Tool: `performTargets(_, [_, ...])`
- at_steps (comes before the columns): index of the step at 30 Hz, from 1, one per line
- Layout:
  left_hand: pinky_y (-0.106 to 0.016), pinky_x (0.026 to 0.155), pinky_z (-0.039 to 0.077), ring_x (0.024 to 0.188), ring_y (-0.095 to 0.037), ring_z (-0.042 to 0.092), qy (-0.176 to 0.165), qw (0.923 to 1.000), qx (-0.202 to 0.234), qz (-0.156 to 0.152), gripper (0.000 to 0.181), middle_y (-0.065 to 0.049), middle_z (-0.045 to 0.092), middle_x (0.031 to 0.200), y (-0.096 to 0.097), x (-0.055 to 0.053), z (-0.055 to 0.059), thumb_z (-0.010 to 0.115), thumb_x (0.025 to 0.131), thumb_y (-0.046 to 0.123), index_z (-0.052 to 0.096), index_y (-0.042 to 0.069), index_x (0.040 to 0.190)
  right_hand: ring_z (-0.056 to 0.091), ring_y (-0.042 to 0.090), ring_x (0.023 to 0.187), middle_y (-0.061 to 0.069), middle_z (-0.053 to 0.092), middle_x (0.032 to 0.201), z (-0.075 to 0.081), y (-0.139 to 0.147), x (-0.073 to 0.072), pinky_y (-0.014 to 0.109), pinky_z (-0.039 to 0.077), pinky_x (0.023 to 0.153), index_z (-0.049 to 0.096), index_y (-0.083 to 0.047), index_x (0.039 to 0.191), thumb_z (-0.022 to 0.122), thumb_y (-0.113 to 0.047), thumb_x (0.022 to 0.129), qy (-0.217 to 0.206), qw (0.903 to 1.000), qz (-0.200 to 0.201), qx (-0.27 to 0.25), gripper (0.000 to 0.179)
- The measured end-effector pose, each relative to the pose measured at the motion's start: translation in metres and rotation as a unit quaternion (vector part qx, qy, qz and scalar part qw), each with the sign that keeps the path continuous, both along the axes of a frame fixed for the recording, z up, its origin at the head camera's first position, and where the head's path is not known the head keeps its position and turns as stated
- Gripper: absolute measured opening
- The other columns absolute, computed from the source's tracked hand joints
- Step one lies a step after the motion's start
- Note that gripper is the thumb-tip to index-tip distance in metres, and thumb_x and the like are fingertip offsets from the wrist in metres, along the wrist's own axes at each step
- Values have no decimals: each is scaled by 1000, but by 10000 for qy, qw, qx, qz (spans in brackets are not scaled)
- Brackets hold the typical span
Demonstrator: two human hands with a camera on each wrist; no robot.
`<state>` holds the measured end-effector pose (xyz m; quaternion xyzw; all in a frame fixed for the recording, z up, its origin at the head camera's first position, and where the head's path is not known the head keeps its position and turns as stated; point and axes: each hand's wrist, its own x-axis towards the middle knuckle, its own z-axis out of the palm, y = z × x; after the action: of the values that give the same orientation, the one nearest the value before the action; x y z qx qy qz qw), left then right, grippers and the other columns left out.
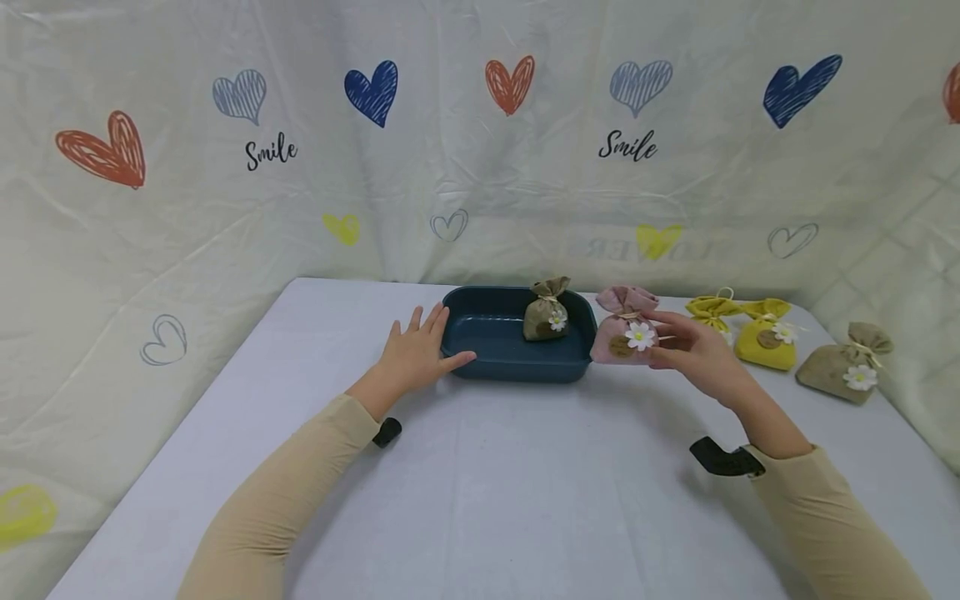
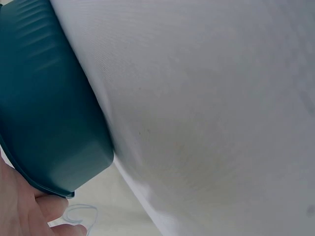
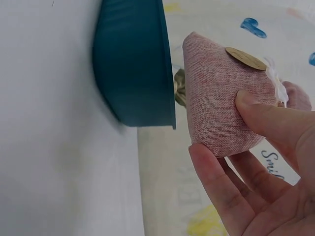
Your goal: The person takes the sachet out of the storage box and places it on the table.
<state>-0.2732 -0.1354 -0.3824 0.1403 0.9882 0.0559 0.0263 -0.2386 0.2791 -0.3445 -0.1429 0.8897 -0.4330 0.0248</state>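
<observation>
My right hand (image 1: 697, 354) grips a pink cloth sachet (image 1: 624, 329) with a white flower and a round brown tag. In the right wrist view the pink sachet (image 3: 221, 93) is pinched between thumb and fingers, raised above the table beside the teal basin (image 3: 135, 64). In the head view the dark teal basin (image 1: 517, 371) stands at the table's back. A brown sachet (image 1: 546, 319) sits upright inside it, toward the right. My left hand (image 1: 416, 354) lies with spread, straight fingers against the basin's left end; the left wrist view shows fingers (image 2: 51, 206) at its rim.
To the right, two yellow sachets (image 1: 765, 346) lie close together, and another brown sachet (image 1: 840, 375) lies near the table's right edge. A white cloth covers the table (image 1: 510, 483). Behind it hangs a curtain (image 1: 450, 150) printed with hearts.
</observation>
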Motion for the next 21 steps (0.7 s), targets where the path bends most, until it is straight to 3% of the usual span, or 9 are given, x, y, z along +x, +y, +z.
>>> performTargets(4, [-65, 119, 14, 156, -39, 8, -16, 10000, -15, 17, 102, -9, 9, 171, 0, 1, 1, 40, 97, 77, 11, 7, 165, 60, 40, 117, 34, 51, 140, 0, 6, 1, 22, 56, 81, 35, 0, 158, 64, -14, 104, -43, 9999, -52, 75, 63])
performTargets(12, [-64, 119, 13, 156, -38, 7, -55, 10000, 24, 12, 103, -9, 8, 172, 0, 2, 2, 41, 97, 77, 10, 7, 165, 60, -2, 97, 35, 51, 138, -5, 17, 0, 20, 56, 79, 36, 2, 157, 64, -10, 103, 25, 10000, -14, -30, 61])
performTargets(21, [-64, 119, 13, 156, -38, 6, -35, 10000, 34, -2, 103, -9, 8, 172, 0, 2, 2, 40, 96, 77, 10, 7, 166, 60, -8, 93, 38, 51, 135, -9, 30, 2, 24, 58, 77, 38, 6, 154, 63, -7, 103, 174, 9997, -70, -160, 58])
